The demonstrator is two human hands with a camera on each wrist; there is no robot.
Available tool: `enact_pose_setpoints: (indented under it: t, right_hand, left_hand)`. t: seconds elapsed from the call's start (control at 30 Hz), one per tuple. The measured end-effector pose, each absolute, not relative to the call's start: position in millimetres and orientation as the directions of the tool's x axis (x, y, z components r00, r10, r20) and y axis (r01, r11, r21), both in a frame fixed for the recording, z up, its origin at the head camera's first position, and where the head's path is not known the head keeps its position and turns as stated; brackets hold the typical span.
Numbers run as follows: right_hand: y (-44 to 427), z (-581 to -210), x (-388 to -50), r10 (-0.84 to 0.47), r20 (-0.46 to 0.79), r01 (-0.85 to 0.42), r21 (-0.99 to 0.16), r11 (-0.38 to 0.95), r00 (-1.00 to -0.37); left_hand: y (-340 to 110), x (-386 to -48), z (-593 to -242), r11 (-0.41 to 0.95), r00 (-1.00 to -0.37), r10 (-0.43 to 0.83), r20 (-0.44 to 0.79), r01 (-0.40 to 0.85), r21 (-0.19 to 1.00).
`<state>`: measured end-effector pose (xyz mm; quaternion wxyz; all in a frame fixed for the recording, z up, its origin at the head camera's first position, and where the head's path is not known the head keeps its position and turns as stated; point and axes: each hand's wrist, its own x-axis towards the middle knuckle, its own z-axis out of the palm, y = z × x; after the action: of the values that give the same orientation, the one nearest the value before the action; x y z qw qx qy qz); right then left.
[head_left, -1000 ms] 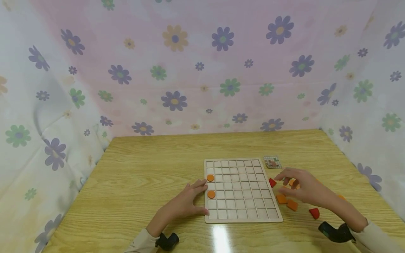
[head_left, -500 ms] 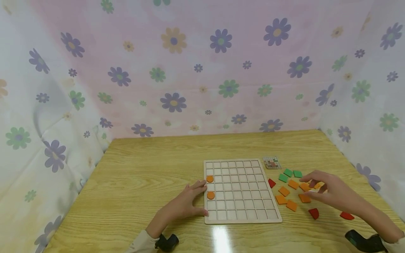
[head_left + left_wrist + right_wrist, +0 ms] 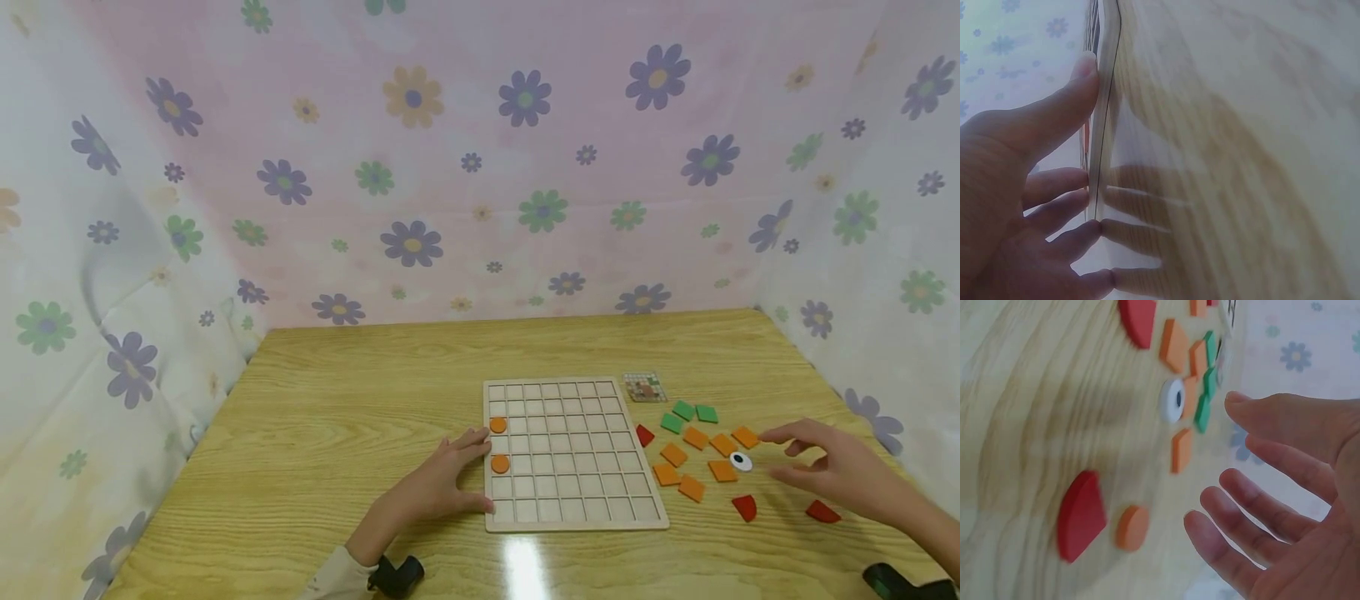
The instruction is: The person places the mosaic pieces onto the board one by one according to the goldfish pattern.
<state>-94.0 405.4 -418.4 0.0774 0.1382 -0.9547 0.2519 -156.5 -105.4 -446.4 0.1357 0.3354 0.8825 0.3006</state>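
A pale wooden grid board [image 3: 570,440] lies on the table, with two orange discs [image 3: 500,463] in its leftmost column. My left hand [image 3: 442,475] touches the board's left edge with thumb and fingers spread; in the left wrist view the thumb [image 3: 1063,103] rests against the rim. My right hand [image 3: 843,467] hovers at the right side of the loose pieces, fingers loosely bent, holding nothing. Nearest it are an orange square tile [image 3: 746,437] and a white eye piece [image 3: 741,462]. The right wrist view also shows a rounded orange piece [image 3: 1132,528] beneath the hand, hidden in the head view.
Several orange tiles [image 3: 696,437] and green tiles [image 3: 683,410] lie right of the board. Red pieces [image 3: 746,507] are scattered among them. A small printed pattern card [image 3: 645,387] lies at the board's far right corner. Flowered cloth [image 3: 465,192] surrounds the table.
My right hand has moved rightward from beside the board across the loose pieces, uncovering green and orange tiles and the eye piece. The left hand stays on the board's edge.
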Motion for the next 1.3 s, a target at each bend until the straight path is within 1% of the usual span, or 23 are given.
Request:
enact_pose_setpoints:
  t: [0.13,0.23,0.4,0.53,0.67,0.77,1.0,1.2,1.3]
  right_hand:
    - [421.5,-427.4,-94.1,-0.192,0.228,-0.272,-0.404,0.874,-0.955]
    - [434.1,-434.7,-93.2,-0.166,0.193,-0.23,-0.383,0.895,-0.967]
    - [449.2,-446.7,-89.2,-0.1,0.062,-0.117,-0.432,0.894,-0.993]
    - [453.1,-452.0,-86.3,-0.029,0.014,-0.032,-0.446,0.894,-0.999]
    - [453.3,-451.0,-86.9,0.018,-0.007,0.019,-0.435,0.9,-1.0]
    - [452.2,-450.6,-89.3,0.024,0.0,0.021,-0.427,0.904,-1.0]
    - [447.5,-452.7,-90.2,0.017,0.09,-0.02,-0.39,0.921,-0.996]
    - [443.3,-451.3,-92.0,0.017,0.077,-0.016,-0.402,0.915,-0.997]
    - [440.3,-451.4,-92.1,0.007,0.099,-0.035,-0.412,0.911,-0.995]
  left_hand:
    - [-106.5,-156.3,-446.4,0.594,-0.737,0.674,-0.037,0.512,0.621]
    - [-106.7,-156.3,-446.3,0.586,-0.728,0.685,-0.025,0.529,0.614]
    - [-105.5,-156.5,-445.4,0.575,-0.717,0.696,-0.019,0.541,0.614]
    - [-105.2,-156.0,-444.7,0.581,-0.722,0.691,-0.028,0.531,0.617]
    - [-105.7,-156.4,-445.7,0.586,-0.725,0.688,-0.032,0.528,0.616]
    - [-106.0,-156.7,-445.8,0.588,-0.728,0.685,-0.034,0.525,0.616]
    - [-104.8,-157.0,-444.4,0.587,-0.727,0.686,-0.032,0.527,0.615]
    - [-105.3,-157.2,-445.7,0.593,-0.725,0.687,-0.045,0.523,0.613]
    - [-105.6,-156.8,-446.1,0.593,-0.729,0.683,-0.048,0.515,0.618]
